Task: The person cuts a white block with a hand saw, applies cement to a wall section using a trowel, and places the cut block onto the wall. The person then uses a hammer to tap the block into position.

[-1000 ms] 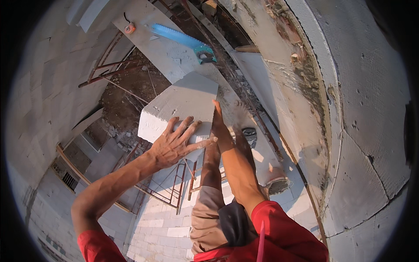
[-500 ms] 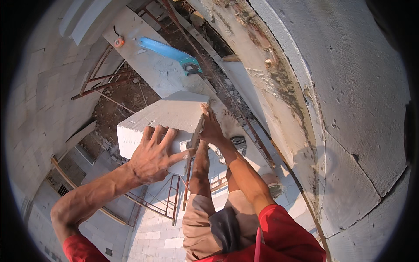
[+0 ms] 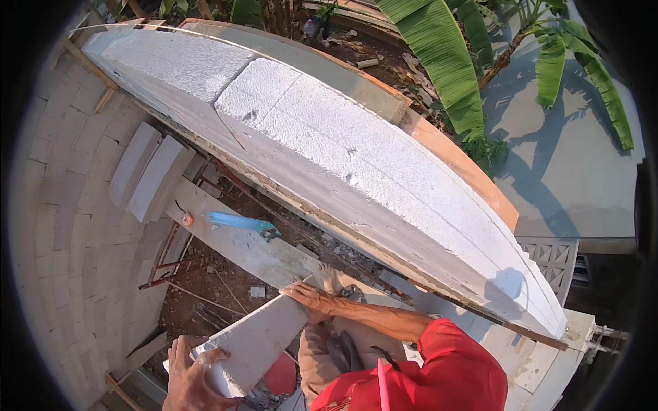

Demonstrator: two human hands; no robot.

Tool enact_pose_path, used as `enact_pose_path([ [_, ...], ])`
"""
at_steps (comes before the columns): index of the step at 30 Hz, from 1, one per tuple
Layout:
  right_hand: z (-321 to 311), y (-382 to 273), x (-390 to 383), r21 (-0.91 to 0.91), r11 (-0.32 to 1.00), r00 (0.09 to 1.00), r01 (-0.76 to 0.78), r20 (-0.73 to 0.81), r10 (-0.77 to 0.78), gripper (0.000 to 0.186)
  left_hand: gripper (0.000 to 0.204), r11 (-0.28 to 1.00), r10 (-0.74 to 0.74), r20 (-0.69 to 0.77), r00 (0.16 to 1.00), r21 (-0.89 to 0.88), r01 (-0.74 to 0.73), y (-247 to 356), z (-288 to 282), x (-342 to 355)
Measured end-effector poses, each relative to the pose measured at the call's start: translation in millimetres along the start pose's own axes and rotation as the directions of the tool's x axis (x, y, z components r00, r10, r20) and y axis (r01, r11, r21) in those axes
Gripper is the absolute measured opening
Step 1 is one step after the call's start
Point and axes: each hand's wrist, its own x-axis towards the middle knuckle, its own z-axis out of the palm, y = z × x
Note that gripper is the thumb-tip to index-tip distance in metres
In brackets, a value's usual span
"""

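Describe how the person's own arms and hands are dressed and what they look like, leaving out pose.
Both hands, the left hand and the right hand, are bare, with no gloves. The right forearm is bare up to a short red sleeve. No watch or rings are visible.

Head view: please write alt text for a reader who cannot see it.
A person in a red shirt holds a pale grey building block with both hands, the left hand at its near end and the right hand at its far end. Ahead runs the top of a block wall; a blue-handled tool lies on a plank below.
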Motion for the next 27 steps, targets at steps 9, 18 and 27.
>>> enact_pose_path([
  [9,-111,-184,-64,-0.124,0.989,0.980,-0.085,-0.191,0.060,0.092,0.086,0.925,0.148,-0.111,0.983,-0.336,-0.178,47,-107,-53],
  [18,-226,-374,-137,-0.381,0.812,0.886,-0.443,-0.327,0.330,0.104,0.073,0.567,0.816,-0.155,0.557,0.031,-0.823,60,-194,-2],
  [27,-353,-613,-215,-0.590,0.492,0.768,-0.640,-0.490,0.411,0.098,0.093,0.278,0.941,-0.258,0.218,0.223,-0.934,212,-222,57],
])
